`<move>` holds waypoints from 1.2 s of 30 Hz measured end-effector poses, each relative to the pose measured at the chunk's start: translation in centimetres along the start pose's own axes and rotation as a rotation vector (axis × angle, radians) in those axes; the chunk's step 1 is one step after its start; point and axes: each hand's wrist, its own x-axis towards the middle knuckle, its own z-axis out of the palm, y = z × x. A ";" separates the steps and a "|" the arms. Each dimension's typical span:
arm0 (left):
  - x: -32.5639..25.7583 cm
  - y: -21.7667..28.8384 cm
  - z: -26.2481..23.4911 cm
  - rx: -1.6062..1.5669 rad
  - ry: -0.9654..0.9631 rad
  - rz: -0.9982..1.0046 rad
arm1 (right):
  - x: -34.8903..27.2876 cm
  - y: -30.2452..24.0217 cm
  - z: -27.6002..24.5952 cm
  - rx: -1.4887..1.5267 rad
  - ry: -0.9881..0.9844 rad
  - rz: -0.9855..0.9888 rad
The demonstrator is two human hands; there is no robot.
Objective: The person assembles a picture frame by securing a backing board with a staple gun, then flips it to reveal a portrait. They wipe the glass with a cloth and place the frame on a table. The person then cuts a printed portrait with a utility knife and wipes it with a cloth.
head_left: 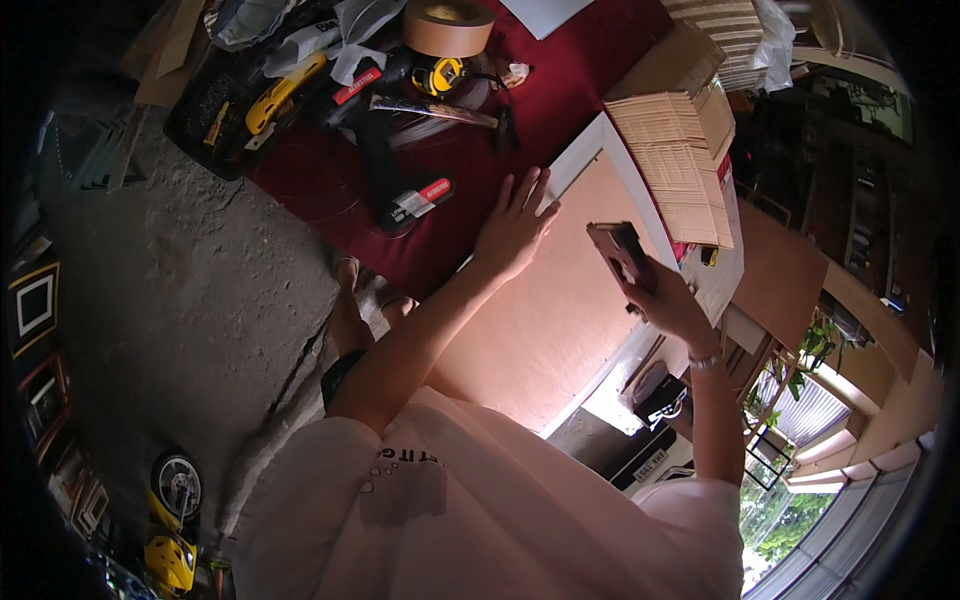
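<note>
My left hand [515,228] lies flat with its fingers spread, at the edge where a large brown board [540,330] meets the red cloth [570,80]. It holds nothing. My right hand [668,300] is raised over the board and grips a dark phone in a reddish case [618,250]. A white frame edge [578,158] runs along the board just beyond my left fingertips.
Tools lie on the red cloth: a wide roll of brown tape [448,25], a yellow tape measure [440,75], a hammer [440,112], a yellow knife [285,88] and a red-handled tool [420,200]. Stacked corrugated cardboard [680,170] sits right of the board. Concrete floor [180,300] spreads left.
</note>
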 end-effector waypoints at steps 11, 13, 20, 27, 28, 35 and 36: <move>2.1 3.2 -0.2 0.101 -0.109 -0.076 | -4.1 3.0 5.4 0.301 0.028 0.130; 0.3 2.7 -0.8 -0.002 -0.052 -0.106 | -2.8 2.7 6.2 0.117 0.039 0.067; -8.9 -1.2 -4.0 -0.178 -0.032 -0.262 | 0.9 -2.8 9.1 -0.225 0.040 -0.143; -9.1 -2.0 -4.4 -0.260 -0.005 -0.258 | 2.3 -5.4 8.3 -0.380 -0.055 -0.067; -9.1 -2.0 -4.6 -0.266 -0.014 -0.263 | 2.3 -5.9 8.3 -0.414 -0.054 -0.058; -9.2 -2.3 -4.6 -0.298 -0.010 -0.267 | 4.0 -7.6 8.0 -0.477 -0.128 -0.025; -9.2 -2.3 -4.8 -0.287 -0.018 -0.266 | 4.2 -8.0 8.2 -0.549 -0.124 -0.031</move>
